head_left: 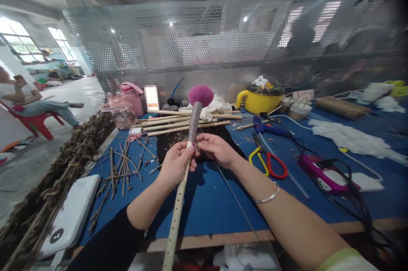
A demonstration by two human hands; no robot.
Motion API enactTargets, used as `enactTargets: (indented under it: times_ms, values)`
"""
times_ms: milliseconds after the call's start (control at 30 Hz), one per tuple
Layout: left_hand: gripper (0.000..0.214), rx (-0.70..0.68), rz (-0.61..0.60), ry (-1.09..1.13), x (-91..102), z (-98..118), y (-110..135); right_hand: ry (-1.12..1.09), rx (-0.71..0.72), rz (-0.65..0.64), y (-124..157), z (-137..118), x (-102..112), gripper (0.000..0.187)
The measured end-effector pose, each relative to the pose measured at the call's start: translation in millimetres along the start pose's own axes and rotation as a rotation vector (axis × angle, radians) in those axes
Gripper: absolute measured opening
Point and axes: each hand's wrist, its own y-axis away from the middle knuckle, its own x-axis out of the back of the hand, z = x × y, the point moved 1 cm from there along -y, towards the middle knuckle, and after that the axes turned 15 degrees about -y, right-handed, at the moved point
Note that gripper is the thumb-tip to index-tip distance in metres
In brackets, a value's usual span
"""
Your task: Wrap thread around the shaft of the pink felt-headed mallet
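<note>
My left hand point(177, 161) is closed around a pale wooden stick point(177, 215) with a row of small dark holes. The stick tilts away from me and runs off the bottom of the view. At its far end sits a round purple fabric ball point(201, 95), and below that a neck wrapped in grey point(195, 120). My right hand point(218, 149) pinches at the lower end of the grey wrapping, beside my left fingers. A small brownish bit shows at its fingertips, too small to name. A thin line stretches across the table beneath this hand.
On the blue table point(204, 203) lie wooden sticks point(178, 124), thin twigs point(123, 169), scissors point(269, 162), a glue gun point(269, 126) and a magenta device point(327, 173) with cables. A yellow pot point(261, 100) stands behind. A white power bank point(72, 215) lies left. A person point(32, 96) sits far left.
</note>
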Motion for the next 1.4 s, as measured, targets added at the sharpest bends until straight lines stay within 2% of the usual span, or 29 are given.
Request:
enactTargets:
  times_ms: [133,200,300,367,433,500,567,633,667,800,933,1067,1133,1300,1400]
  values:
    - [0.034,0.031,-0.034,0.077,-1.2,-0.7,1.7,-0.03,-0.002,0.019,0.7,-0.6,-4.7,0.026]
    - [0.032,0.039,-0.055,0.101,-0.3,-0.4,2.0,-0.049,-0.043,-0.013,0.7,1.2,-4.9,0.029]
    - [0.03,0.105,-0.151,0.097,2.1,-2.2,0.5,-0.067,-0.107,-0.059,-0.3,6.5,-0.5,0.032]
    - [0.032,0.206,-0.207,0.029,2.9,-6.3,-1.0,-0.036,-0.105,-0.005,-2.2,11.1,4.8,0.029]
    - [0.038,0.263,-0.149,-0.125,2.9,-11.8,-2.0,0.017,-0.101,0.098,-4.6,16.2,9.3,0.025]
    - [0.047,0.153,0.03,-0.365,2.8,-16.1,-2.1,0.053,-0.129,0.174,-6.8,21.2,10.4,0.024]
    - [0.055,-0.062,0.176,-0.578,2.4,-18.5,-1.2,0.078,-0.143,0.195,-8.2,25.2,7.9,0.025]
    - [0.052,-0.194,0.205,-0.686,2.7,-20.5,-0.5,0.085,-0.118,0.169,-8.7,27.2,3.1,0.025]
    - [0.046,-0.202,0.187,-0.698,3.5,-21.5,-0.7,0.076,-0.092,0.147,-8.7,27.3,0.6,0.025]
    - [0.034,-0.091,0.115,-0.589,8.0,-21.6,-2.4,0.025,-0.036,0.07,-7.2,21.5,-4.7,0.025]
    - [0.041,-0.079,0.082,-0.397,7.4,-15.6,-2.3,0.003,-0.031,0.013,-5.6,13.6,-1.2,0.025]
    - [0.045,-0.084,0.041,-0.254,2.4,-13.8,-1.1,-0.01,-0.024,0.019,-5.6,12.2,3.5,0.025]
    - [0.052,-0.086,0.041,-0.2,-0.1,-15.0,-0.4,-0.04,-0.057,0.0,-5.1,11.8,3.9,0.026]
    - [0.088,-0.107,0.027,-0.124,-3.5,-13.5,3.1,-0.139,-0.192,-0.054,-1.1,7.9,3.6,0.026]
    - [0.086,-0.084,-0.079,-0.121,-3.9,-10.1,4.5,-0.114,-0.137,-0.063,0.6,6.0,2.3,0.024]
